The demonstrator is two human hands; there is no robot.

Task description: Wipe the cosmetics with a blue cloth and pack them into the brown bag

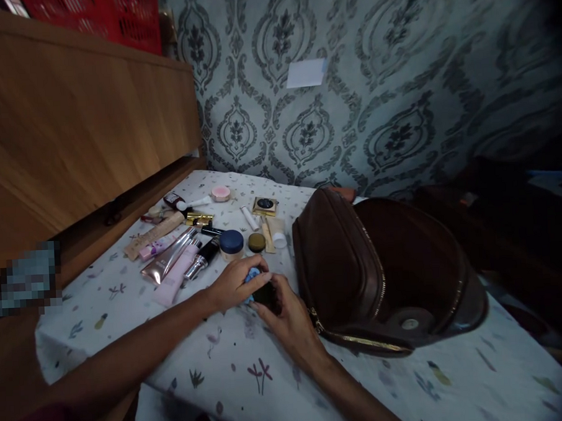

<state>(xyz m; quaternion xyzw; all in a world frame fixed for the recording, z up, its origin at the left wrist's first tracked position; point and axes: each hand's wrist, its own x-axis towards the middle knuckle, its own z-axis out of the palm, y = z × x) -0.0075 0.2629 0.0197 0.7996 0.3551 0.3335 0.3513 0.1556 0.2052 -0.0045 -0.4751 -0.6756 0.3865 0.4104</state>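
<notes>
Head view: a brown leather bag [336, 258], gaping, with gold-toothed zips, lies on a tabletop [223, 387] spread with a printed white cloth. Just left of the bag, near its front corner, the left hand [240, 283] and right hand [288, 312] meet with fingers curled around a small dark object with a blue part [265, 296], largely hidden; both grip it. Left of the bag, beyond the hands, stand a blue-lidded jar [231, 242] and an olive-lidded jar [257, 242]. Farther left of the bag lie a rose-gold tube [166, 258] and a pale pink tube [176, 278]. Left of the bag's far end are a square gold compact [264, 205] and a round pink compact [221, 193]. Patterned wallpaper [305, 132] rises behind the bag.
</notes>
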